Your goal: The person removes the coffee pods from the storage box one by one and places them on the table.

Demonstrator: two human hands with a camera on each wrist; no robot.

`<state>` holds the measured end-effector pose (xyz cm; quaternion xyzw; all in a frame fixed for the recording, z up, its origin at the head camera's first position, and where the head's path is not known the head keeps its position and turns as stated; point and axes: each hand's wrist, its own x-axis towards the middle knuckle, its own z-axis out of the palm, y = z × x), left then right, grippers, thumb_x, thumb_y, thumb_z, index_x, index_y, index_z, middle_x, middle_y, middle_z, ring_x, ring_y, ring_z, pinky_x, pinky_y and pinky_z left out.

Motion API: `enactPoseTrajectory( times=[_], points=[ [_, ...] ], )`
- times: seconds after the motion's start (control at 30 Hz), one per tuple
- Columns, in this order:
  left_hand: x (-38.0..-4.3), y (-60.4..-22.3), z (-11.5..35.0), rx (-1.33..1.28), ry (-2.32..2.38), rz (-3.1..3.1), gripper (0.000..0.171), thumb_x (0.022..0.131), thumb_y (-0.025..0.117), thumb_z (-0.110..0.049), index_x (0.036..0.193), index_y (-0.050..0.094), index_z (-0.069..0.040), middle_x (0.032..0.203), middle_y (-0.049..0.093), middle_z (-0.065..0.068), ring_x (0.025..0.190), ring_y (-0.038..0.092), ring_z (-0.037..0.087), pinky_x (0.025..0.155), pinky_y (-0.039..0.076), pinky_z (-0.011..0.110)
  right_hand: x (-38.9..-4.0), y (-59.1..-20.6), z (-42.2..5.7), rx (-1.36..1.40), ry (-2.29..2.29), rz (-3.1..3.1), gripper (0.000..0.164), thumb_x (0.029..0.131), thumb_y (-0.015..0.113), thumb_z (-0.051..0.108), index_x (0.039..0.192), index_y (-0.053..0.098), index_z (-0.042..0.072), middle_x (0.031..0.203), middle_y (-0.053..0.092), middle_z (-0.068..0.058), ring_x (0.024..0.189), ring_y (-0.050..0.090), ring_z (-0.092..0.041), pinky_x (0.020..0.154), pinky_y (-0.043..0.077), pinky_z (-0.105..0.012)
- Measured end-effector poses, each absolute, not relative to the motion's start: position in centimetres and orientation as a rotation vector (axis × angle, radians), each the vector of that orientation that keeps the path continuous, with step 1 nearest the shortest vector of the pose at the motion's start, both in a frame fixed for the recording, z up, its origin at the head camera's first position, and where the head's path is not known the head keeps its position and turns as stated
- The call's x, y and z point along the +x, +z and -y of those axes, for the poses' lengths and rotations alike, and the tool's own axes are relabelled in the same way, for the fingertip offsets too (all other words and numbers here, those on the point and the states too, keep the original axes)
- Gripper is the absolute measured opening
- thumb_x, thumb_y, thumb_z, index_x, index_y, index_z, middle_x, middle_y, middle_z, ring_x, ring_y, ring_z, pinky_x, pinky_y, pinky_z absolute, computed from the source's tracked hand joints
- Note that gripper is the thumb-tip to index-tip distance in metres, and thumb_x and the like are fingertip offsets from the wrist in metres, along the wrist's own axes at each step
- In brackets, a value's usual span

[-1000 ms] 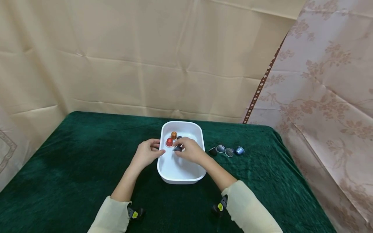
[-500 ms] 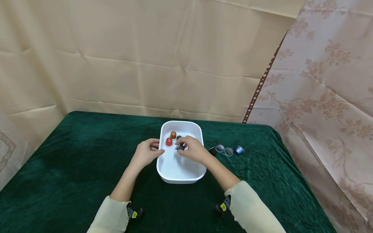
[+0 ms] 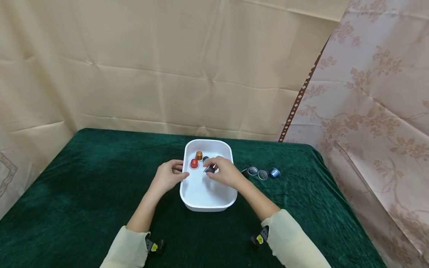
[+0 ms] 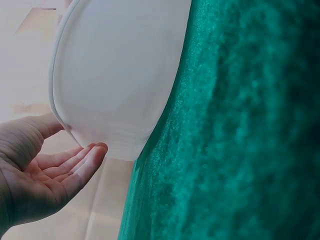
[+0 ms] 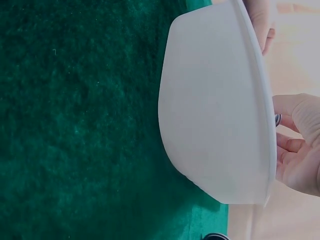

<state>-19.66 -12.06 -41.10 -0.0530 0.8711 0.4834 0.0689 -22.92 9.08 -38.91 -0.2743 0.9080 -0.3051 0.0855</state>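
Observation:
A white plastic tub (image 3: pixel 201 193) stands on the green cloth. My left hand (image 3: pixel 168 175) holds its left rim, thumb over the edge and fingers (image 4: pixel 90 165) against the outer wall. Over the tub, my right hand (image 3: pixel 226 174) pinches a dark coffee capsule (image 3: pixel 210 169) between thumb and fingers, tilted with its foil side to the left. In the right wrist view only a bit of this capsule (image 5: pixel 278 119) shows past the rim. A red capsule (image 3: pixel 194 163) and an orange capsule (image 3: pixel 199 155) stand inside the tub, with another dark capsule (image 3: pixel 205 158) partly hidden behind my right fingers.
Right of the tub lie several more capsules: a black one (image 3: pixel 245 173) partly behind my right wrist, two with silver lids up (image 3: pixel 253 171), and a blue capsule (image 3: pixel 275 172) on its side. A beige curtain (image 3: pixel 181 74) hangs behind the green table (image 3: pixel 110 167).
My right hand has shifted slightly right inside the tub with the dark capsule, away from the red one. The left hand keeps its hold on the rim.

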Motion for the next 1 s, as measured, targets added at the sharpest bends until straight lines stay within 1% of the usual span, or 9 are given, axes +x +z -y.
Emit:
enactPoseTrajectory(
  times=[0.23, 0.63, 1.0],
  points=[
    [-19.6, -41.0, 12.0, -0.17, 1.451, -2.625, 0.05, 0.085, 0.067, -0.022, 0.129, 0.051, -0.005, 0.118, 0.06, 0.015, 0.096, 0.063, 0.022, 0.078, 0.056, 0.031, -22.8, -38.9, -9.5, -0.798, -0.919, -2.725, 0.026, 0.085, 0.067, 0.012, 0.111, 0.065, 0.007, 0.1, 0.064, -0.004, 0.088, 0.057, -0.015, 0.079, 0.05, -0.028],
    [-19.4, -40.9, 11.9, -0.163, 1.444, -2.635, 0.051, 0.084, 0.067, -0.021, 0.129, 0.05, -0.004, 0.117, 0.06, 0.016, 0.095, 0.063, 0.022, 0.076, 0.056, 0.031, -22.6, -38.9, -10.2, -0.713, -0.93, -2.744, 0.026, 0.086, 0.067, 0.016, 0.111, 0.066, 0.009, 0.1, 0.063, -0.003, 0.088, 0.056, -0.016, 0.076, 0.05, -0.028],
    [-19.7, -41.1, 12.0, -0.182, 1.443, -2.625, 0.051, 0.084, 0.067, -0.022, 0.129, 0.05, -0.006, 0.118, 0.06, 0.014, 0.096, 0.063, 0.022, 0.077, 0.056, 0.03, -22.4, -38.4, -10.7, -0.702, -0.996, -2.756, 0.027, 0.086, 0.067, 0.017, 0.111, 0.066, 0.009, 0.1, 0.064, -0.003, 0.089, 0.058, -0.017, 0.073, 0.051, -0.027]
  ],
)
